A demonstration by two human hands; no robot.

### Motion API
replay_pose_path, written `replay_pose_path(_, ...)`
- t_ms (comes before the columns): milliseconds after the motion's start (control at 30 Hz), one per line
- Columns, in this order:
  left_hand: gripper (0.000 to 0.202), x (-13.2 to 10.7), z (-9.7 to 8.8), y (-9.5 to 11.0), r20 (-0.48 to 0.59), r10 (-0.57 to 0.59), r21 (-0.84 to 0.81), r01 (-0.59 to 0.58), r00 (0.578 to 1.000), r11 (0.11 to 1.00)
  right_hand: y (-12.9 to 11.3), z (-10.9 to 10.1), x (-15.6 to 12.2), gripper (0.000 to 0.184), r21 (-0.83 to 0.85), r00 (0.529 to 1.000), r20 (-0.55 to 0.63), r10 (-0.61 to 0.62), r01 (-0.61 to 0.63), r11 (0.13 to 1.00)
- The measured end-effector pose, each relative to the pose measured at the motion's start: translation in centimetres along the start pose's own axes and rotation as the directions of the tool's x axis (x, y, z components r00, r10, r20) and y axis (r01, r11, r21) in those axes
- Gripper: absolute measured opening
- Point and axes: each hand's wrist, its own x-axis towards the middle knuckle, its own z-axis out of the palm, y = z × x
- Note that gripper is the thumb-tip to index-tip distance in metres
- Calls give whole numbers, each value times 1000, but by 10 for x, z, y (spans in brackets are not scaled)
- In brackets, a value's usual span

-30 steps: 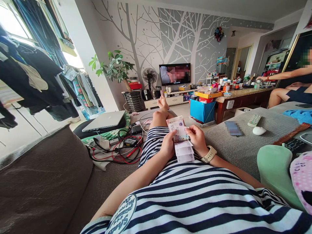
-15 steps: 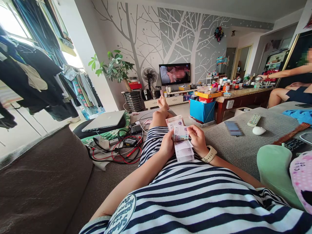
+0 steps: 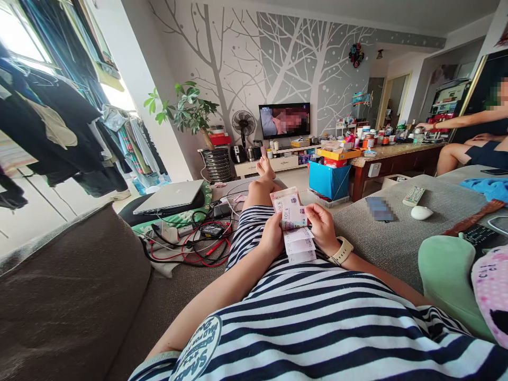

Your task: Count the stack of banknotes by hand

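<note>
Under my control, the left hand [image 3: 272,236] and right hand [image 3: 322,228] grasped a sheaf of banknotes [image 3: 292,212] above a striped shirt [image 3: 301,317].

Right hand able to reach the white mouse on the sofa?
Probably, once the right hand lets go of the banknotes: the white mouse lies to its side on the grey sofa, nothing raised between.

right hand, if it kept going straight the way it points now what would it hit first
The stack of banknotes: the right hand points up and inward at it, with its fingertips right at the notes' edge. Anything beyond them is hard to judge from this view.
</note>
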Motion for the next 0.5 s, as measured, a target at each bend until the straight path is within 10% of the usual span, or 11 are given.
replay_pose_path(500,17,-11,3,5,-15,-24,1,24,1000,1000,21,0,5,39,-54,994,-60,86,-89,995)
